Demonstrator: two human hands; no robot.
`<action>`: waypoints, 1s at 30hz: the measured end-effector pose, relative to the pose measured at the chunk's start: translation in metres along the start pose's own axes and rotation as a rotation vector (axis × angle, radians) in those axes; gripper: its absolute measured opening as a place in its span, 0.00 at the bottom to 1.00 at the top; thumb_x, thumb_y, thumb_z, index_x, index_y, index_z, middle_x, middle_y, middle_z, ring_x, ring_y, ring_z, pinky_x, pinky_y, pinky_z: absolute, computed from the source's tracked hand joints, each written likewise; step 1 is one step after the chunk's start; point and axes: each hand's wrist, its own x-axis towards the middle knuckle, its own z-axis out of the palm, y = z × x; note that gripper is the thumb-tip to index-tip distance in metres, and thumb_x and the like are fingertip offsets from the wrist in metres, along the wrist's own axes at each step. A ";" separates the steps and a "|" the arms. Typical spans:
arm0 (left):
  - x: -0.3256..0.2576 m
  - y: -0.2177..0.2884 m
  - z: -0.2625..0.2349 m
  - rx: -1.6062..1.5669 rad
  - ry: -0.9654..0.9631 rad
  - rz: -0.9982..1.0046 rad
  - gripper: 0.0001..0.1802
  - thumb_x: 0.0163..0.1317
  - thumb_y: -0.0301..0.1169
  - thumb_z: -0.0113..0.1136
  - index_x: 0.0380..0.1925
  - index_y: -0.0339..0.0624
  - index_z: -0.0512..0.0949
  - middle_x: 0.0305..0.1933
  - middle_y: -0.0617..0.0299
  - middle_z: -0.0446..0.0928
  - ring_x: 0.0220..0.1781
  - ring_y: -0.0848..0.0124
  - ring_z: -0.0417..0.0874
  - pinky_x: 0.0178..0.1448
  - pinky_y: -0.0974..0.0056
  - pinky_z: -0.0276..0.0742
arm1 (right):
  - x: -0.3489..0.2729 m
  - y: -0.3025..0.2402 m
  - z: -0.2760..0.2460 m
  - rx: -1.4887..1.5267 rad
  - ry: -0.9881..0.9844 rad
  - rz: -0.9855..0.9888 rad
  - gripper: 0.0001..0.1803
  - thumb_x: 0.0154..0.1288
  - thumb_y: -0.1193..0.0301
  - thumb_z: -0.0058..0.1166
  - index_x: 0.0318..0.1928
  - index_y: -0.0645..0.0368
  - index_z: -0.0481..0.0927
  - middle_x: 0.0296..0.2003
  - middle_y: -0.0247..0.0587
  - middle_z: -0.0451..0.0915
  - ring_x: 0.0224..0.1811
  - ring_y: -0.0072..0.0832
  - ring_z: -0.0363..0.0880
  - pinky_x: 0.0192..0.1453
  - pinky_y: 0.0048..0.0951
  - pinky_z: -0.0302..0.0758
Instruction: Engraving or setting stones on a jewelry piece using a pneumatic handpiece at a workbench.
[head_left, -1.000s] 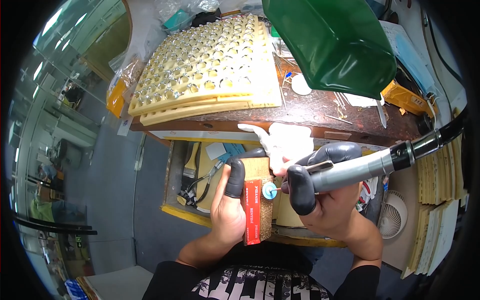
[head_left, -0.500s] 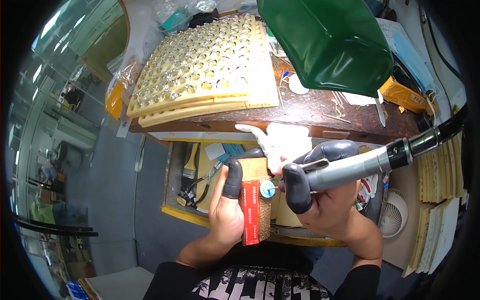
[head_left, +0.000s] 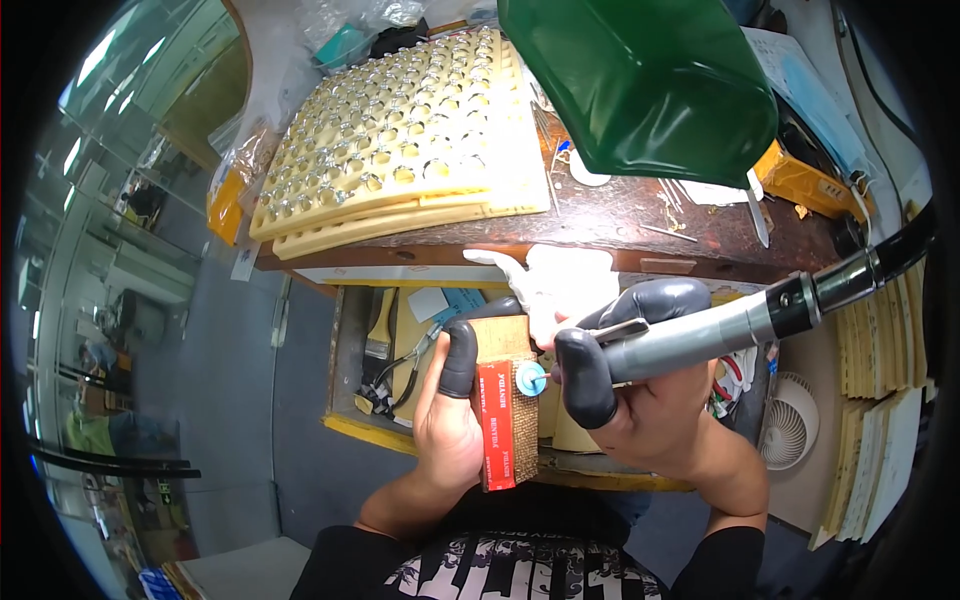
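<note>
My left hand (head_left: 447, 435), with black covers on its fingers, grips a block (head_left: 497, 430) with a red printed wrapper, a bare tan upper end and a rough brown side facing right. My right hand (head_left: 655, 410) holds a grey rotary handpiece (head_left: 690, 338), its black-covered thumb and fingers closed around the front. At the handpiece's tip is a small light-blue disc (head_left: 530, 378), set against the upper part of the block's rough side. A black flexible shaft (head_left: 850, 286) runs from the handpiece to the upper right.
Stacked cream trays (head_left: 400, 150) with rows of rings lie on the dark wooden bench (head_left: 690, 235). A green lamp shade (head_left: 650, 90) hangs over it. Below is an open drawer (head_left: 375, 432) with pliers (head_left: 405, 370) and a brush (head_left: 380, 325). A white fan (head_left: 790, 425) stands right.
The whole picture has shifted slightly left. Both hands keep their grips, and the blue disc stays at the same upper part of the block.
</note>
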 end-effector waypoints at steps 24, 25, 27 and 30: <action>0.002 0.001 0.002 -0.031 -0.038 0.004 0.26 0.81 0.43 0.36 0.63 0.32 0.68 0.57 0.47 0.77 0.57 0.62 0.80 0.65 0.59 0.75 | 0.000 -0.002 0.002 0.032 0.056 -0.055 0.03 0.60 0.80 0.61 0.29 0.64 0.84 0.26 0.38 0.81 0.26 0.24 0.80 0.33 0.25 0.75; 0.001 0.001 0.001 -0.049 -0.028 -0.006 0.26 0.81 0.43 0.37 0.63 0.32 0.68 0.57 0.47 0.77 0.58 0.62 0.80 0.65 0.59 0.74 | 0.000 -0.002 0.003 0.028 0.075 -0.058 0.03 0.60 0.80 0.61 0.29 0.64 0.83 0.27 0.38 0.81 0.26 0.24 0.81 0.33 0.25 0.75; 0.001 0.001 0.002 -0.049 -0.021 -0.005 0.26 0.81 0.43 0.37 0.63 0.32 0.68 0.57 0.47 0.77 0.58 0.63 0.80 0.65 0.59 0.74 | 0.000 -0.003 0.004 0.025 0.094 -0.060 0.03 0.60 0.80 0.62 0.29 0.64 0.83 0.27 0.39 0.81 0.26 0.25 0.81 0.33 0.26 0.75; 0.001 0.000 0.000 -0.043 -0.016 -0.005 0.26 0.81 0.43 0.37 0.63 0.32 0.68 0.58 0.47 0.77 0.59 0.63 0.80 0.66 0.60 0.74 | -0.003 -0.002 0.005 0.072 0.084 0.008 0.02 0.60 0.79 0.62 0.30 0.64 0.83 0.29 0.39 0.81 0.27 0.25 0.81 0.33 0.26 0.75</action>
